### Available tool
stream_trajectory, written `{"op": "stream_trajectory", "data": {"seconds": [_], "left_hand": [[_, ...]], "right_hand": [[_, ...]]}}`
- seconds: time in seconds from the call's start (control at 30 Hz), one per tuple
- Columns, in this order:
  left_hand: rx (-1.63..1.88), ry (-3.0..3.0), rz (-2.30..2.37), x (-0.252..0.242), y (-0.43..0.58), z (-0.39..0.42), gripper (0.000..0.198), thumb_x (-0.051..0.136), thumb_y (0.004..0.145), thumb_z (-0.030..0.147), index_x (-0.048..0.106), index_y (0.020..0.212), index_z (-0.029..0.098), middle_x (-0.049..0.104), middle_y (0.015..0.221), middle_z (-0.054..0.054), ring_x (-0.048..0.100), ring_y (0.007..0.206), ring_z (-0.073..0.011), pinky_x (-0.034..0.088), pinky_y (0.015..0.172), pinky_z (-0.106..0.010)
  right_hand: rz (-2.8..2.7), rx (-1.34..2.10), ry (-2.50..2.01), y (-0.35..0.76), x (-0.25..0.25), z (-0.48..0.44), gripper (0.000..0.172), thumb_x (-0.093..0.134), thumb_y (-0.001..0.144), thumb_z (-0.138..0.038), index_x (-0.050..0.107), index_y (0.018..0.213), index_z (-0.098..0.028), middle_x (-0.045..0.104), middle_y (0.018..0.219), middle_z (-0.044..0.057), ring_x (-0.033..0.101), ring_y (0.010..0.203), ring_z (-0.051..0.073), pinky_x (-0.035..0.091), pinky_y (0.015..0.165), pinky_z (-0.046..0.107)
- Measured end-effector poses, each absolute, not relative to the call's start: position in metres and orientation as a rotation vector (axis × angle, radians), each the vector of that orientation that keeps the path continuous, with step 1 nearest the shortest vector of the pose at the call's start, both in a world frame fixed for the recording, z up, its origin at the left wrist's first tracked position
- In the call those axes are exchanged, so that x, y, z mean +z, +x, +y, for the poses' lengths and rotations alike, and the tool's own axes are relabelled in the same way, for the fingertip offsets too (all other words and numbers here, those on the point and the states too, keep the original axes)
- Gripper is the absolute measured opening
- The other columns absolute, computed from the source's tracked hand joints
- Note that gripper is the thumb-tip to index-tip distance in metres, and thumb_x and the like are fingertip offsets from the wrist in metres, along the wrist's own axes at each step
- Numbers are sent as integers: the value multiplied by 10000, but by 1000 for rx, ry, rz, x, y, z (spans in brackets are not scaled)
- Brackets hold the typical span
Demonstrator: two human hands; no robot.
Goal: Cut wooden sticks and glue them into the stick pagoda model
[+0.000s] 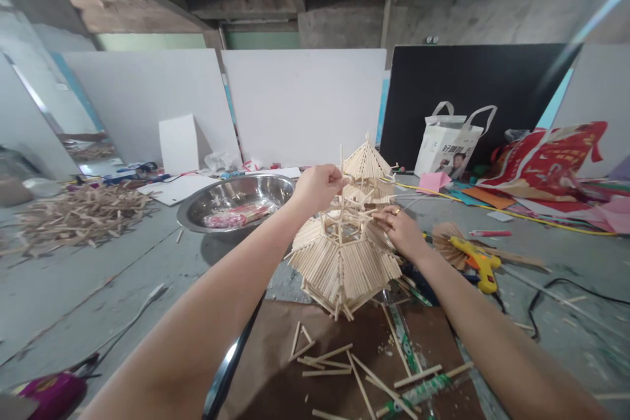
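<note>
A pagoda model (347, 266) built of thin wooden sticks stands in front of me, its wide sloping lower roof topped by an open stick frame. My left hand (319, 189) is closed in a pinch at the top of this frame, on an upright wooden stick (341, 156). On the other side, my right hand (402, 231), with a ring on one finger, has its fingertips pressed together on the frame's right edge. Just behind rises a pointed stick roof (367, 163) over another tier; whether it joins the front part is hidden.
Loose sticks (327, 364) and green-printed wrappers lie on a brown board (275, 367). At left are a steel basin (189, 213) holding a pink packet and a stick heap (83, 216). A yellow glue gun (485, 269), cables, coloured paper and bags (445, 147) are at right.
</note>
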State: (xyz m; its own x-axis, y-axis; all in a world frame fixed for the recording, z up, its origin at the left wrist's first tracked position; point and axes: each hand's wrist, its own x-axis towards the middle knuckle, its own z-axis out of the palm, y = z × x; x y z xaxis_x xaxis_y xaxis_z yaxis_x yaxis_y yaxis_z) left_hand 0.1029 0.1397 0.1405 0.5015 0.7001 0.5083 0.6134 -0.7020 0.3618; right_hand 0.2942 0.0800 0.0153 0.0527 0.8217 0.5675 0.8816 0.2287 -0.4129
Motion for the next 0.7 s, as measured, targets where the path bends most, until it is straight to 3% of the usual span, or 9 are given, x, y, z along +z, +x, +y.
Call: {"op": "stream_trajectory", "data": {"seconds": [0.27, 0.47, 0.7], "left_hand": [[980, 2614, 1145, 140, 104, 141, 219, 490, 693, 357, 541, 575, 180, 500, 486, 12, 390, 473, -83, 270, 483, -231], [973, 2609, 1146, 141, 104, 139, 224, 487, 694, 354, 533, 564, 178, 508, 486, 10, 386, 466, -80, 272, 486, -233], [951, 2600, 1162, 142, 104, 138, 221, 484, 695, 351, 550, 587, 170, 524, 492, 7, 395, 472, -79, 276, 490, -231]], "right_hand": [[-1611, 215, -1451, 303, 25, 90, 129, 540, 668, -258, 655, 719, -227, 600, 804, 29, 523, 794, 178, 380, 760, 330], [-1491, 478, -1387, 289, 38, 93, 180, 502, 659, -303, 609, 714, -169, 600, 661, 9, 514, 611, 135, 395, 632, 291], [-1382, 745, -1265, 273, 47, 94, 89, 500, 607, -216, 544, 661, -161, 581, 607, -12, 519, 582, 100, 395, 592, 241]]}}
